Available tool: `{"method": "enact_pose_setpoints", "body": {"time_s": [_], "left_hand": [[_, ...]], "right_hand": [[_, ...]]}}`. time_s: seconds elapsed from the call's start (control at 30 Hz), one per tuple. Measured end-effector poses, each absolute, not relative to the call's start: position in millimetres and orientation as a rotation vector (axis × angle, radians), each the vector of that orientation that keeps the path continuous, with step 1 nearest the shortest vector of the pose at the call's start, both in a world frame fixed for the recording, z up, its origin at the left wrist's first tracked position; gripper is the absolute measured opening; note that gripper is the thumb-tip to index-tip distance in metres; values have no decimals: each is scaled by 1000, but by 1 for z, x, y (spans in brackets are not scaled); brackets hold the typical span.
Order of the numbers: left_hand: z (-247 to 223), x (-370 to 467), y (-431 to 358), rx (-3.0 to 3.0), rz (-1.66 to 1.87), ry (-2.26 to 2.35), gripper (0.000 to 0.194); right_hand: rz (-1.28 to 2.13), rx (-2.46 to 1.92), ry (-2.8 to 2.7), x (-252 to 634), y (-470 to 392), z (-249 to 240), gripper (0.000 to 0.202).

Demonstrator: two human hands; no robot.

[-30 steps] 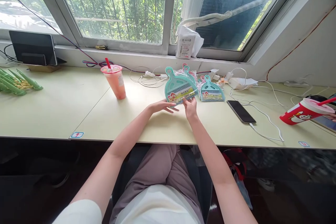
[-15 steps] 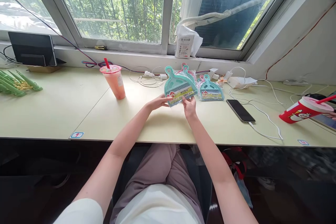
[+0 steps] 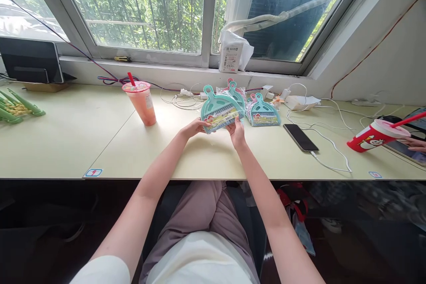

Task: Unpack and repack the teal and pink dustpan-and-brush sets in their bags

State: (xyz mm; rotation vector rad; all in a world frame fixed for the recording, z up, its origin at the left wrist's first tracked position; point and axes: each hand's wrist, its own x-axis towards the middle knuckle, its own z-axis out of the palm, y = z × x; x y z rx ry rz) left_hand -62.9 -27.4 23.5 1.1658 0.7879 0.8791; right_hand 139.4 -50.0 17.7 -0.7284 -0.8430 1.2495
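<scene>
Held between both hands, straight ahead of the body above the pale yellow-green desktop: one fan-shaped teal plastic dustpan set, wrapped in clear film, with a yellow printed label and grey-blue bristles along the wide edge. Grasped at the lower left corner by the left hand; grasped along the lower right edge by the right hand; released by neither. Long axis slanted, running from the wide edge at the fingers to the looped handle, away and leftward. About equally near to both hands; contact with the desktop below not possible to make out.

Just beyond the right hand and to its right: one film-wrapped second teal set, handle pointing away, label towards the body; nearer to the right hand than to the left. Directly beyond the held set, partly hidden: one teal looped handle and one pink looped handle. In all, at least three teal and at least one pink, exact number hidden.

Left of the left hand: one clear cup of orange-pink drink. Right of the right hand: one black phone, then one red-and-white cup.
</scene>
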Motion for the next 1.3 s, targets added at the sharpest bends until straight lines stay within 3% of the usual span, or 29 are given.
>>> {"method": "enact_pose_setpoints", "body": {"time_s": [0.1,0.27,0.33,0.4,0.57,0.87,1.1,1.13,1.3], "left_hand": [[25,-79,-21,1044,979,833,34],[26,-100,-18,875,1127,849,26],[25,-104,-18,854,1119,838,26],[25,-104,-19,849,1086,826,27],[25,-103,-20,870,1006,858,24],[30,-104,-24,1162,683,840,38],[34,-97,-29,1246,661,816,48],[34,-96,-29,1254,670,809,50],[32,-95,-29,1302,640,799,60]], "right_hand": [[1097,-787,-860,147,-54,24,50],[593,-922,-1039,156,-67,31,24],[493,-911,-1216,155,-70,34,31],[489,-889,-1389,152,-72,36,32],[571,-908,-1483,151,-69,38,8],[577,-890,-1389,153,-65,33,14],[612,-913,-1301,153,-65,31,6],[606,-922,-1291,154,-63,30,8],[853,-946,-1130,161,-49,19,60]]}}
